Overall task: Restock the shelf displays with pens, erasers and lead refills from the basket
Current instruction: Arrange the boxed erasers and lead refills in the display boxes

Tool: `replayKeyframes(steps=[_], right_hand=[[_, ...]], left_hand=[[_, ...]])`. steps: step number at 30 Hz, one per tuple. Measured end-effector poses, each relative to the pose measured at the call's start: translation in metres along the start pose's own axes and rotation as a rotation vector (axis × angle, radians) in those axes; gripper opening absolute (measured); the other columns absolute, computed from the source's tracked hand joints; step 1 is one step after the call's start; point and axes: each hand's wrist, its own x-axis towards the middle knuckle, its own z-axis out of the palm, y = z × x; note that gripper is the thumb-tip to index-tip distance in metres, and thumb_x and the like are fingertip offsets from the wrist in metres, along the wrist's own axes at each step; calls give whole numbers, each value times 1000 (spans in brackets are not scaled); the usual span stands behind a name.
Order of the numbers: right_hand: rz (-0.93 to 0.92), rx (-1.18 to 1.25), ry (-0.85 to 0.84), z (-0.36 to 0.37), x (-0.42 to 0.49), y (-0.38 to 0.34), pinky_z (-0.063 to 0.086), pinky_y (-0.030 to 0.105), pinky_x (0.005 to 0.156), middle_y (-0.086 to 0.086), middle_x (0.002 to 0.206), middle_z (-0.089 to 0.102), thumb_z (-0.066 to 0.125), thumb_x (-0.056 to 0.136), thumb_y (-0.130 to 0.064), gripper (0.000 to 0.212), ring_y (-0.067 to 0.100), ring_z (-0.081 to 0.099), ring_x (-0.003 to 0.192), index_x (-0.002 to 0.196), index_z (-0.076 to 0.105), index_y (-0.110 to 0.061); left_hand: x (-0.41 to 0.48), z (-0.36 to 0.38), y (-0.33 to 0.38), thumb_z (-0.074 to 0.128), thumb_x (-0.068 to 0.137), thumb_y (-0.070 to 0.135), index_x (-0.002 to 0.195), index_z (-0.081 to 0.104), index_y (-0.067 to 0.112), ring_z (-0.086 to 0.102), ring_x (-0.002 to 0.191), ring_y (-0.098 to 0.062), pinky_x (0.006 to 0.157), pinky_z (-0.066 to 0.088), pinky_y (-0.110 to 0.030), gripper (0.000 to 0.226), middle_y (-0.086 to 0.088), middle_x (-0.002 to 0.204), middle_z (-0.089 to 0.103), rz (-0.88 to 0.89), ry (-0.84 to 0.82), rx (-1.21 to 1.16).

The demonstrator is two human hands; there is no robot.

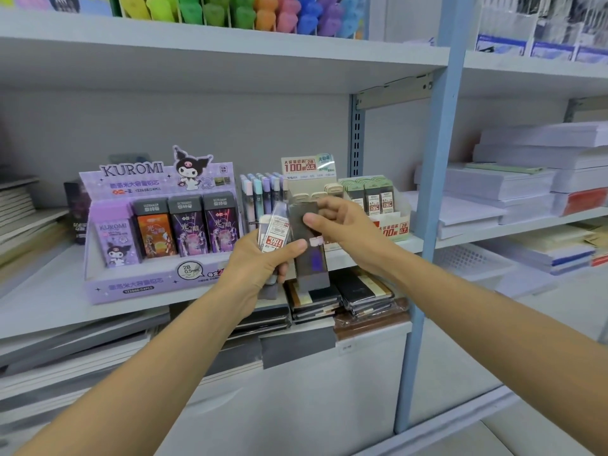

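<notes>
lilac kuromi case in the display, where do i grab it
Pinch the lilac case by its top cap, front to back, from above: it leans back with its base seated in the purple display, an orange case tight beside it.

KUROMI headlines the purple display box, its front marked 2B 0.5mm and YZ2698/24PCS, while the dark cases inside read ULTRAMAN. The beige card alongside reads 100, 2B 0.5 — the neighbouring front panel, 2B 0.7.
</notes>
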Motion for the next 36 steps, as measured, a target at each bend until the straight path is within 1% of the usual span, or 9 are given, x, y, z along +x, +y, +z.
replayKeyframes(steps=[5,9,13,15,18,22,26,31,36], right_hand=[[-101,2,126,12,1,0,57,27,75,5,118,64,64,92,-9,35,14,66,102,126,59,-15],[-62,-55,-17,19,0,3,53,24,89,-4,137,55,49,95,4,34,4,53,122,122,65,-10],[-50,-63,-183,21,-6,6,50,16,89,-10,134,56,52,89,13,44,-5,56,116,127,62,-7],[-56,-95,-179,25,-8,10,53,22,90,-3,121,66,62,87,6,39,7,65,108,124,64,-6],[-68,-74,-152,37,-12,11,55,22,68,3,94,73,60,92,-5,22,16,69,77,113,68,-6],[-63,-67,-123,53,-16,8,40,17,38,-1,81,71,56,97,-21,16,11,56,43,98,69,-14],[-86,-44,-144,75,-17,4,30,15,34,2,65,57,53,99,-26,15,7,38,33,95,62,-14],[-27,-93,-204,100,-12,-6,40,13,50,-11,64,59,53,97,-38,20,5,50,48,91,64,-22],[-6,7,-127,119,16,-20,55,28,80,-6,94,73,59,95,-26,27,7,68,89,121,59,-19]], left_hand=[[-12,-21,2,82,73,32,91,66,20,47,40,-10,40,36,-16,27,0,52,58,-109,30,22],[-18,-34,8,79,78,16,88,66,12,46,37,-7,37,40,-18,16,1,50,59,-74,102,-38],[-23,-49,17,79,78,16,88,64,10,47,36,-6,36,40,-16,19,0,53,62,-143,156,-115],[-27,-52,19,77,81,20,90,65,11,48,36,-6,36,41,-15,18,-2,58,66,-176,156,-129],[-34,-54,21,69,88,21,90,66,11,49,38,-7,37,41,-17,11,-5,69,72,-165,132,-208],[-43,-61,20,69,89,26,98,65,13,55,46,-8,42,46,-20,16,-1,77,73,-33,164,-161],[-55,-69,19,70,87,22,103,63,16,65,55,-9,48,50,-19,18,1,83,76,89,147,-68],[-66,-89,19,71,86,13,100,64,11,59,49,-8,45,47,-18,16,1,66,70,138,236,48],[-78,-112,22,73,85,17,96,63,13,56,47,-9,45,46,-18,15,0,58,65,96,187,131]])
